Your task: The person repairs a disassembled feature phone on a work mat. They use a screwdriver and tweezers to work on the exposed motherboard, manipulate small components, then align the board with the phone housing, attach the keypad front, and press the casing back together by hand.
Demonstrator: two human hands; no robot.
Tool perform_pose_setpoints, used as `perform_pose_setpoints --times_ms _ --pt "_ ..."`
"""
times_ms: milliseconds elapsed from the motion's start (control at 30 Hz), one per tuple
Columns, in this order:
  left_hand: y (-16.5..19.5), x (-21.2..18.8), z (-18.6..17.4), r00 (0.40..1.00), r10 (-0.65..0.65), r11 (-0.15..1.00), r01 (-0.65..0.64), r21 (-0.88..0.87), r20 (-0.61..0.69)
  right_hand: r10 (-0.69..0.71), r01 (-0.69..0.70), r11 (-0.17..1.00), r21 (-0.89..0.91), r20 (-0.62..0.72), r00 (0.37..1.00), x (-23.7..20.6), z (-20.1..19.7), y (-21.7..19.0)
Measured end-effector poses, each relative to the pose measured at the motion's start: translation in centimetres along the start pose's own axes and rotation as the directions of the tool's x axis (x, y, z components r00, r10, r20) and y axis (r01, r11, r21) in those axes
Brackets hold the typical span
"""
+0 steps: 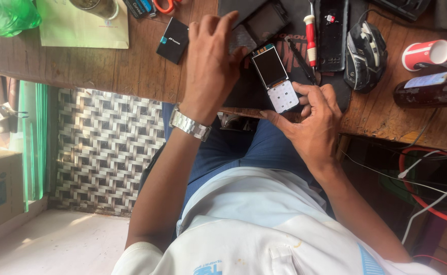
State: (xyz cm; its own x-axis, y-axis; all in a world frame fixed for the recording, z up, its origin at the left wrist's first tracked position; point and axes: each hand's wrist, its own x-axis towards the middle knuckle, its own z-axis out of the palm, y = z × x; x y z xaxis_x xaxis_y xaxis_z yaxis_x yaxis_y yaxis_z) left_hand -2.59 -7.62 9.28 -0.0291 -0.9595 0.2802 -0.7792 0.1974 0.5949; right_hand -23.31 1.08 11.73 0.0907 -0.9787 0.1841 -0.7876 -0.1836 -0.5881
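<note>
Phone [276,81] sits in your right hand [312,119], grip clamped on its lower end, long axis pointing away; left hand [210,66] rests open on surface [131,66] beside it.

Worn wooden desk [131,71] above a woven-pattern floor mat [106,153] — pale daylit floor [55,244] beside

Phone [276,80] in the right grip [312,119]: dark screen, white keypad, silver frame. Just above that grip, screwdriver [310,35]: red and white handle. Beside the left grip [210,63], box [173,40]: black. Counter [106,71]: brown wood. Cup [426,54]: red and white.
</note>
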Motion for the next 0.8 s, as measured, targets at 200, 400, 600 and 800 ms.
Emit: perform_pose_setpoints --times_ms 200,400,600,800 --pt "-1.5 -0.7 -1.9 0.991 -0.131 0.961 0.135 -0.24 0.033 0.021 -0.021 1.0 -0.002 -0.015 1.0 0.0 0.3 0.0" --pt "-1.2 -2.6 -2.8 0.951 -0.273 0.798 0.307 -0.519 0.143 0.021 -0.021 1.0 0.005 -0.006 1.0 0.6 -0.2 -0.8" --pt "0.4 -5.0 -3.2 0.844 -0.417 0.557 0.531 -0.639 0.339 0.114 -0.123 0.969 0.213 0.056 0.992 1.1 -1.0 -0.8" --pt "1.3 -5.6 -3.8 0.867 -0.37 0.576 0.497 -0.649 0.335 0.173 -0.233 0.876 0.422 0.174 0.969 1.6 -1.4 -1.4"
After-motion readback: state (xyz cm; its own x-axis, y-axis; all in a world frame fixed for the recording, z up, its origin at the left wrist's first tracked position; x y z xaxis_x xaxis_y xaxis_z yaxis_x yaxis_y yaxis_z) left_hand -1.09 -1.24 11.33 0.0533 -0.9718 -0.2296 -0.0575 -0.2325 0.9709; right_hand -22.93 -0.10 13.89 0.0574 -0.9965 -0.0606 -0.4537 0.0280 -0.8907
